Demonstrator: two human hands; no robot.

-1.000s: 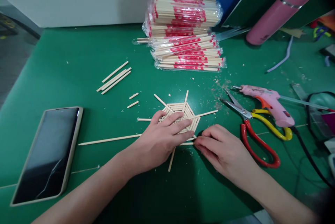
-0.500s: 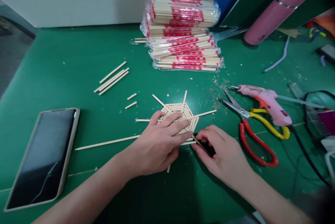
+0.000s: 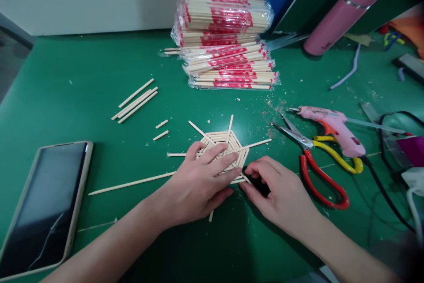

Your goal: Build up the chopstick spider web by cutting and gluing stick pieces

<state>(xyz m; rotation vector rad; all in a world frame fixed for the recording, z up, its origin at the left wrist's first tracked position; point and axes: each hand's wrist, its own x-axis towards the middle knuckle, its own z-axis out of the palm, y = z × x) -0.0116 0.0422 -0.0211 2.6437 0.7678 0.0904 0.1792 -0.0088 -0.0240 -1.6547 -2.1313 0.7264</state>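
Observation:
A web-like frame of thin wooden sticks (image 3: pixel 243 156) lies flat on the green table, its rings of short pieces crossed by spokes that stick out. My left hand (image 3: pixel 207 177) rests across its middle with the fingers spread, covering part of it. At the lower right corner my right hand (image 3: pixel 273 186) is closed, thumb and forefinger around the end of a stick (image 3: pixel 245 179). The frame's lower left is hidden under my left hand. One long pointed stick (image 3: pixel 132 183) reaches out to the left from beneath that hand.
Scissors (image 3: pixel 308 144) with red and yellow handles and a pink glue gun (image 3: pixel 334 126) lie at right. Wrapped chopsticks (image 3: pixel 228 60) are piled behind. Cut sticks (image 3: pixel 137 102) and a phone (image 3: pixel 49 203) are at left; a pink flask (image 3: pixel 346 13) stands back right.
The whole view has shifted slightly, so things on the table appear a little further left. Both hands keep nearly the same places at the stick frame, with only small movement of the right fingers.

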